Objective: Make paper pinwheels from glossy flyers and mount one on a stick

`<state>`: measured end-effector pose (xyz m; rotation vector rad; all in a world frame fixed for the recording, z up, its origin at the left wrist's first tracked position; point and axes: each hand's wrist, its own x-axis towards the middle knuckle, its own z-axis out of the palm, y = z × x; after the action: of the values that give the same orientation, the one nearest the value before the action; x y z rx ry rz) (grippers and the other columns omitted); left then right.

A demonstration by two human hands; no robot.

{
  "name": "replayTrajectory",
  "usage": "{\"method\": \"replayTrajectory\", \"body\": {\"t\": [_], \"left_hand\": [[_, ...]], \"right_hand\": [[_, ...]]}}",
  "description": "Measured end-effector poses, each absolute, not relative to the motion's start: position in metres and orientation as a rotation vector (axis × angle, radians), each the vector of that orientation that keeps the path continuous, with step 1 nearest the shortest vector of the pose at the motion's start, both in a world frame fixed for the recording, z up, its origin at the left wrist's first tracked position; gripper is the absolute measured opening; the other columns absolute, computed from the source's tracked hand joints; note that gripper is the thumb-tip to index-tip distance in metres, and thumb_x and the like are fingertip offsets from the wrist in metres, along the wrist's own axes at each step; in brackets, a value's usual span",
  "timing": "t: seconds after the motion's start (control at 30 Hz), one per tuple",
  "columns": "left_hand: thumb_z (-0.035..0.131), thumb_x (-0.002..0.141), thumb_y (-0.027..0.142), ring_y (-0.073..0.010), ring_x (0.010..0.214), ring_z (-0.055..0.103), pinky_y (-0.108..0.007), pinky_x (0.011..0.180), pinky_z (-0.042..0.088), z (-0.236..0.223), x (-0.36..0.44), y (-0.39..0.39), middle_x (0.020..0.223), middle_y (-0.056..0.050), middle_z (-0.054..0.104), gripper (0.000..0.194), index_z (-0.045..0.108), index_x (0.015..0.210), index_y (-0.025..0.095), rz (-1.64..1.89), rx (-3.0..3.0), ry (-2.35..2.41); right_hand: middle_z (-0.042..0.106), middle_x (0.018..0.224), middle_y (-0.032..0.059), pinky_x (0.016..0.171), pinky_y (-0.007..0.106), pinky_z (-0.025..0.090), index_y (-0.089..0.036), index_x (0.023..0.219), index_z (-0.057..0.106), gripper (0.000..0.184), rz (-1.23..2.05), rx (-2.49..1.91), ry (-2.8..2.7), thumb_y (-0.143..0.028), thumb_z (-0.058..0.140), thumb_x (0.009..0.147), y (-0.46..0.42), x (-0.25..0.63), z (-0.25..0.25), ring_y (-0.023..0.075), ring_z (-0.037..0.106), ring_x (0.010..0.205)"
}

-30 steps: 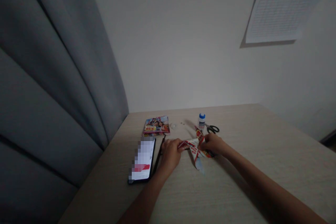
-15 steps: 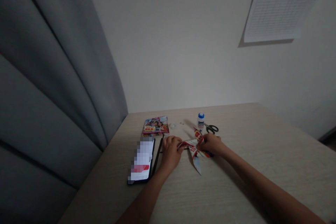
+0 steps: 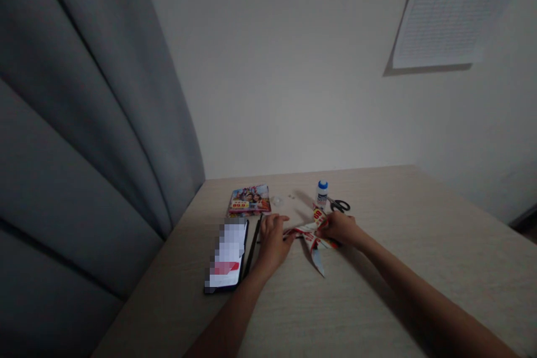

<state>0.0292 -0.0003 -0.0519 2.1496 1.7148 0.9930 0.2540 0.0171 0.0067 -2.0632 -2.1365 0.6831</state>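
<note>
two hands working at a paper pinwheel

your right hand (image 3: 339, 228) is pinching the paper pinwheel (image 3: 309, 239) near its middle, thumb and fingers closing on the printed paper. your left hand (image 3: 274, 241) is resting at the pinwheel's left point, thumb meeting the paper and forefinger stretching outward; whether it is gripping anything, one cannot tell. the pinwheel is sitting between both hands over the table (image 3: 302, 313), one point reaching toward you, another pointing toward the glue bottle (image 3: 321, 196), which is standing upright just behind. scissors (image 3: 340, 205) are lying right of the bottle. left of your left hand, a dark stick (image 3: 253, 246) is lying beside a lit phone (image 3: 229, 254); beyond the phone, leaflets (image 3: 249, 199) are lying near a small clear object (image 3: 277, 201).
</note>
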Motion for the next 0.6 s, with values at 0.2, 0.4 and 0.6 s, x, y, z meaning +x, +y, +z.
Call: {"method": "replayTrajectory", "body": {"t": [0.2,0.4,0.6], "left_hand": [[0.076,0.076,0.018,-0.0277,0.124,0.044,-0.045,0.108,0.037,-0.0542,0.0293,0.0011,0.123,-0.008,0.053,0.040,0.061,0.113,0.023,1.009,2.127,1.721],[0.076,0.076,0.020,-0.0283,0.124,0.043,-0.045,0.109,0.037,-0.0538,0.0299,0.0015,0.124,-0.008,0.052,0.041,0.061,0.114,0.023,0.991,2.114,1.745],[0.074,0.076,0.018,-0.0275,0.124,0.043,-0.045,0.108,0.037,-0.0511,0.0297,-0.0004,0.122,-0.007,0.052,0.041,0.059,0.113,0.023,1.009,2.122,1.709]], "right_hand": [[0.077,0.082,0.0014,0.080,0.030,0.041,-0.024,0.086,0.078,0.024,0.780,-2.069,-2.109,-0.044,0.073,0.073,0.0203,0.2548,0.0059,0.0217,0.069,0.086],[0.076,0.079,0.0004,0.079,0.030,0.041,-0.024,0.083,0.079,0.025,0.837,-2.107,-2.040,-0.043,0.075,0.069,0.0234,0.2551,0.0047,0.0209,0.069,0.082],[0.075,0.075,0.0009,0.082,0.032,0.042,-0.023,0.079,0.079,0.020,0.801,-2.139,-2.002,-0.037,0.076,0.066,0.0231,0.2491,0.0066,0.0220,0.069,0.081]]}}
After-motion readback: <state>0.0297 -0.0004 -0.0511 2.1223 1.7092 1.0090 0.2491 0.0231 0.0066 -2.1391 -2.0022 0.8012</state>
